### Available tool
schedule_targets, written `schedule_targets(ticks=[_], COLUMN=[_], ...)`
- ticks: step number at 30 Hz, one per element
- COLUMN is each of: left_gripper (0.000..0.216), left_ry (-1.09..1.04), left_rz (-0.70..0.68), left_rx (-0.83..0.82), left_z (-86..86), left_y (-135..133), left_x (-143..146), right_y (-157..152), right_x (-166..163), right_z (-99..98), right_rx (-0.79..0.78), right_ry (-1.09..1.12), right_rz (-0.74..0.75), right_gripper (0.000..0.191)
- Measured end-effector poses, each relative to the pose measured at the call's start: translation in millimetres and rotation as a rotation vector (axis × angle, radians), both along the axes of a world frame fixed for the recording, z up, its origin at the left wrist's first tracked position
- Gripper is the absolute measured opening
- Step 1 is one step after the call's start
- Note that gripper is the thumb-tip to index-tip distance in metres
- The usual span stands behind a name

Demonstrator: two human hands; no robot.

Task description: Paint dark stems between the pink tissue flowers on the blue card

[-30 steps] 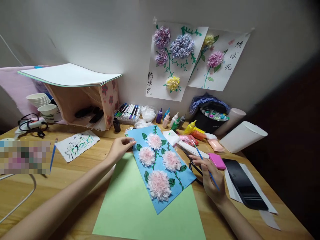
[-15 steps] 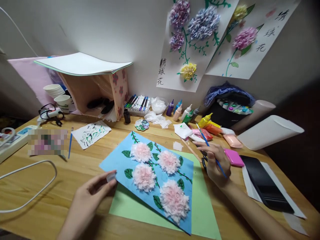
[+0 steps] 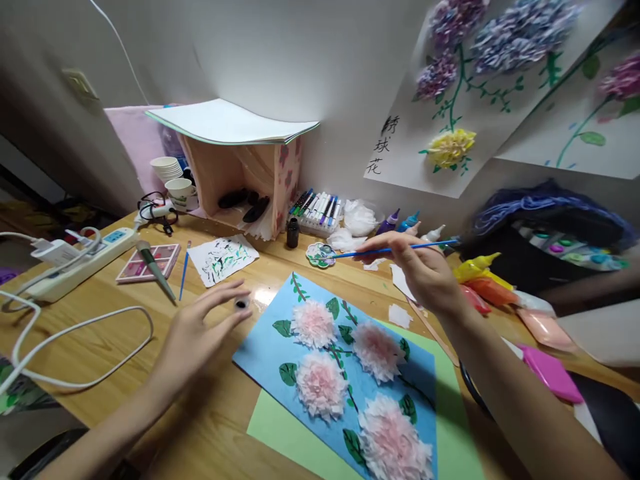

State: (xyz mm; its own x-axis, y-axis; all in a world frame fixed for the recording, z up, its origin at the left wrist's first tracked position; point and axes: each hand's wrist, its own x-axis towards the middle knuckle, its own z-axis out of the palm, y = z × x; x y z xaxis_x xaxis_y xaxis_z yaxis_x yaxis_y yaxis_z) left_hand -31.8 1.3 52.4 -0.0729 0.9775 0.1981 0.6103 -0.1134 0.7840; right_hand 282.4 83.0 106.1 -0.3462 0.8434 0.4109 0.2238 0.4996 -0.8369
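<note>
My left hand (image 3: 200,327) is left of the blue board. Between its thumb and fingertips is a small pale round cup (image 3: 242,305) with something dark inside. My right hand (image 3: 420,270) grips a thin blue paintbrush (image 3: 367,253), held nearly level. The brush tip reaches the flower-shaped paint palette (image 3: 320,255), which is smeared with green and dark paint. Below my hands, the blue board (image 3: 270,347) carries several fluffy pink paper flowers (image 3: 321,385), painted stems and dark green leaves (image 3: 287,374). It lies partly over a green sheet (image 3: 280,427).
Behind the palette stand a small dark bottle (image 3: 293,233), a box of markers (image 3: 316,212) and paint bottles (image 3: 390,221). To the left lie a paint-marked paper (image 3: 223,260), another blue brush (image 3: 185,272) and a white cable (image 3: 100,380). Coloured clay packs (image 3: 543,327) sit at right.
The view has turned left. My right hand has moved left with the paintbrush, bringing its tip to the palette. My left hand has moved away from the board's edge with the small cup.
</note>
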Motion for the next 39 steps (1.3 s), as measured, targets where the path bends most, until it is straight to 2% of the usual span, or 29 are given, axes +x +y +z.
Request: schedule_targets(ticks=[4, 7, 10, 15, 20, 23, 27, 30, 32, 35, 39], left_gripper=[0.023, 0.021, 0.02, 0.024, 0.025, 0.025, 0.027, 0.029, 0.033, 0.039, 0.04], left_ry=[-0.046, -0.051, -0.084, -0.146, -0.122, -0.128, -0.147, -0.137, -0.147, -0.133, -0.153], left_rz=[-0.056, -0.144, -0.186, -0.243, -0.272, -0.267, -0.248, -0.238, -0.228, -0.206, -0.16], left_rx=[0.047, -0.008, -0.006, -0.078, -0.108, -0.119, -0.135, -0.15, -0.166, -0.193, -0.204], left_z=[-27.1, -46.4, -56.6, -62.0, -63.7, -63.5, -62.3, -61.8, -62.3, -63.1, -61.9], left_y=[59.6, 80.2, 83.5, 80.8, 81.1, 81.6, 81.7, 81.4, 81.8, 83.9, 86.1], left_x=[26.2, 35.1, 34.0, 29.5, 30.2, 30.6, 31.3, 31.2, 30.5, 29.7, 32.0], right_y=[30.0, 46.3, 55.8, 60.3, 62.1, 67.1, 67.5, 55.5, 44.8, 33.4, 33.4], right_x=[-16.2, -23.9, -28.4, -35.0, -35.1, -27.7, -14.4, -3.2, 4.5, 14.2, 13.4], right_z=[-18.2, -38.4, -56.4, -80.7, -95.1, -88.7, -58.3, -33.5, -24.1, -23.1, -36.0], right_rx=[-0.099, -0.103, -0.134, -0.183, -0.193, -0.147, -0.037, 0.046, 0.08, 0.094, 0.037], right_ry=[-0.224, -0.307, -0.26, 0.01, -0.003, -0.015, 0.003, 0.037, 0.063, 0.097, 0.108], right_rz=[0.087, 0.088, 0.068, 0.017, 0.037, 0.063, 0.043, -0.114, -0.233, -0.294, -0.143], right_gripper=[0.029, 0.026, 0.024, 0.019, 0.021, 0.021, 0.018, 0.021, 0.025, 0.03, 0.027])
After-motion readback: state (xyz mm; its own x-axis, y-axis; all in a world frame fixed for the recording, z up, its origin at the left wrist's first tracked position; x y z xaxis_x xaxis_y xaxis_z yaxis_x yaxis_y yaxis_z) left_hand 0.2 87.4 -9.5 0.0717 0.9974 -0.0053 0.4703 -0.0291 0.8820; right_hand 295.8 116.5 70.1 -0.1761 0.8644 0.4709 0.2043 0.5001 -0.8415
